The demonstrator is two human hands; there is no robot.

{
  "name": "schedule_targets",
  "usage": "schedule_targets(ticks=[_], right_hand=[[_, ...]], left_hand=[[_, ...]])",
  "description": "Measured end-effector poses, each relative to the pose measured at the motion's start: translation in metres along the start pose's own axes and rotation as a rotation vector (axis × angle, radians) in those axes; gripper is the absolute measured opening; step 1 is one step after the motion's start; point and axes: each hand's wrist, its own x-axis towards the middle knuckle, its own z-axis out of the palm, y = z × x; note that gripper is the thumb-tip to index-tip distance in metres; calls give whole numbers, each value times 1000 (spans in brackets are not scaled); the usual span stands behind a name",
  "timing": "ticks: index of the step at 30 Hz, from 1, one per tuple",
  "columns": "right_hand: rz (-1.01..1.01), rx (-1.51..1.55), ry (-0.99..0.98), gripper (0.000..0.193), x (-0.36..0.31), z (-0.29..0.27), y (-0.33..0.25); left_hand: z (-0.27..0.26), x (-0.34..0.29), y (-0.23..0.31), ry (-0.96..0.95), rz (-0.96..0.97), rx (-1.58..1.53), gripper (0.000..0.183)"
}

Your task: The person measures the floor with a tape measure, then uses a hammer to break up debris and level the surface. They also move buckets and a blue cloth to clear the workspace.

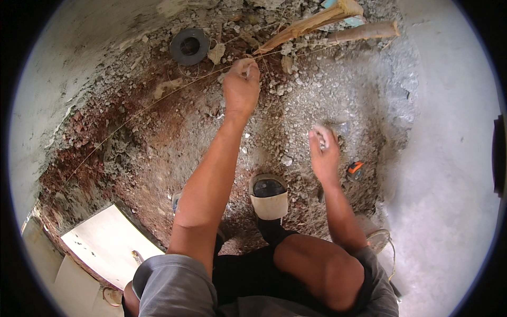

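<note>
My left hand (242, 90) reaches far forward, fingers curled closed over a thin taut string (142, 110). That string runs from the lower left, passes at my fingers and continues toward a split piece of wood (303, 27). Just left of the hand lies a dark round spool (189, 46) with loose thin line around it. My right hand (326, 156) hovers over the gravel with its fingers bent together; what is in them is blurred and hard to make out. Close by on its right sits an orange and black tape measure (355, 170).
A second stick (364, 33) lies by the split wood. Pale walls rise at the left (39, 100) and right (449, 158). A white board (112, 245) rests at lower left. A bucket-like container (377, 240) stands by my right elbow, and my slipper (268, 196) is on the rubble.
</note>
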Motion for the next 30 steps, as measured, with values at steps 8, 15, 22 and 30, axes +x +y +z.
schedule_targets(ticks=[8,15,22,30], right_hand=[[-169,116,170,54,118,-35,-108],[-370,313,19,49,144,-36,-156],[-426,337,126,26,152,-28,-169],[-348,451,80,30,151,-31,-179]], left_hand=[[4,29,4,104,469,878,27],[18,49,-1,-38,124,815,30],[20,52,-4,-23,99,740,29],[18,57,-5,-31,100,755,30]])
